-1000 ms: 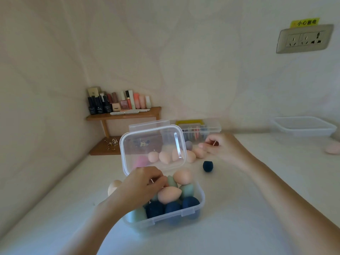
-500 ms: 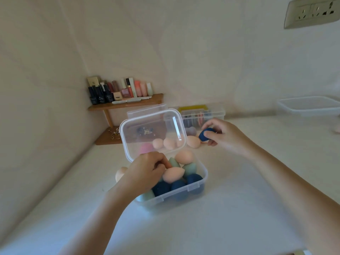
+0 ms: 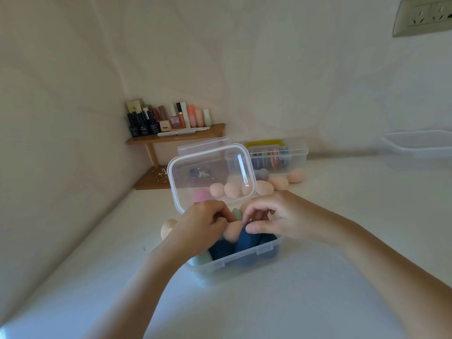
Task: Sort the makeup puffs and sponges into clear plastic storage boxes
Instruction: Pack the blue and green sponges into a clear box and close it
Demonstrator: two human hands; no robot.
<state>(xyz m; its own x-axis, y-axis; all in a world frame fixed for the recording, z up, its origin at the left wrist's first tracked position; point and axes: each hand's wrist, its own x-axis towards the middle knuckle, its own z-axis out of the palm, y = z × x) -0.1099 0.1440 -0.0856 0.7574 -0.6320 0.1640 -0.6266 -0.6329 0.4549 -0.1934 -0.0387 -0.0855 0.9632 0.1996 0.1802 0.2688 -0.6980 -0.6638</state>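
Observation:
A clear plastic box (image 3: 247, 259) sits in front of me with its hinged lid (image 3: 212, 174) standing up. Inside lie peach, green and dark blue sponges. My right hand (image 3: 276, 216) hovers over the box and presses a dark blue sponge (image 3: 245, 237) down among the others with thumb and fingers. My left hand (image 3: 203, 226) rests at the box's left side, fingers curled onto a peach sponge (image 3: 232, 232). Several loose peach sponges (image 3: 280, 183) and a pink one (image 3: 199, 195) lie behind the box. One peach sponge (image 3: 167, 227) sits left of it.
A second clear box (image 3: 278, 155) with flat round puffs stands at the back wall. An empty clear tray (image 3: 420, 145) is at the far right. A wooden corner shelf (image 3: 176, 138) holds cosmetic bottles. A wall socket (image 3: 423, 17) is at the upper right.
My right hand picked the dark blue sponge off the table behind the box and brought it down into the box. My left hand stayed in the box. The camera tilted down.

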